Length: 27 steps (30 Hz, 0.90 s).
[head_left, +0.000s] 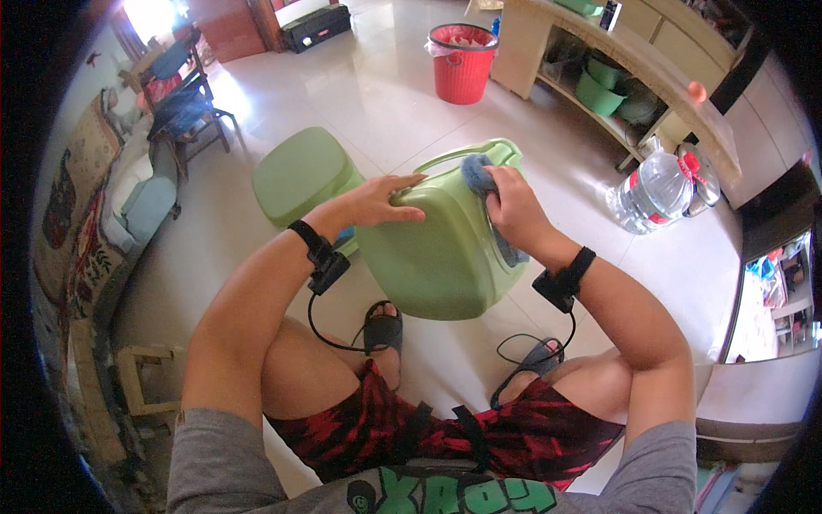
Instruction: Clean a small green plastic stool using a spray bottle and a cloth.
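Before me a green plastic stool or lidded bin (424,257) is held tilted above the floor, between my knees. My left hand (385,202) rests on its near left edge, thumb and fingers spread against the plastic. In my right hand (517,209) is a blue-grey cloth (476,172), pressed to the object's right side near its rim; part of the cloth hangs below the hand. Behind my left hand stands a second green plastic piece with a rounded flat top (305,173), partly hidden by my forearm.
A red waste bin (461,74) stands on the tiled floor ahead. At right are a large water bottle (655,189) and a shelved counter (616,54) holding green containers. A folding chair (186,106) and a covered sofa (96,238) line the left. Cables hang from both wrist straps.
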Available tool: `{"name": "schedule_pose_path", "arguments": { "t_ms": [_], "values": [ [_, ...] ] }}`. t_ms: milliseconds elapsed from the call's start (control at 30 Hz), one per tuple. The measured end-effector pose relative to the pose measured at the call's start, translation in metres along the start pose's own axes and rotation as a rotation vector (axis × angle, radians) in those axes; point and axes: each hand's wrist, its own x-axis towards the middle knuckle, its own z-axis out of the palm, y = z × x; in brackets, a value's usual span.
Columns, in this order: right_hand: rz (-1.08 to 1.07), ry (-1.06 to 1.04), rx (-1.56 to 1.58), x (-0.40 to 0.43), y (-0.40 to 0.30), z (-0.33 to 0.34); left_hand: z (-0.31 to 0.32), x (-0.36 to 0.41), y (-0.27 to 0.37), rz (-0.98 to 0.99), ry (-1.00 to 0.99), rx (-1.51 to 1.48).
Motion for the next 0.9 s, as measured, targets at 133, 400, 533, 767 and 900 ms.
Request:
{"name": "schedule_pose_path", "arguments": {
  "t_ms": [133, 400, 533, 767, 900],
  "values": [
    [0.086, 0.031, -0.043, 0.003, 0.018, 0.001, 0.001, -0.003, 0.007, 0.02, -0.005, 0.051],
    [0.198, 0.036, -0.172, -0.002, 0.058, -0.002, 0.005, -0.003, 0.03, 0.005, -0.034, 0.129],
    [0.25, 0.014, -0.166, -0.004, 0.062, -0.008, 0.004, 0.0, 0.044, -0.034, -0.081, 0.133],
    [0.125, -0.183, 0.015, 0.006, 0.015, -0.036, 0.011, 0.001, 0.041, -0.055, -0.004, 0.1],
    [-0.027, -0.19, 0.048, 0.004, -0.009, -0.044, 0.007, 0.002, 0.048, -0.087, -0.007, 0.135]
  ]
}}
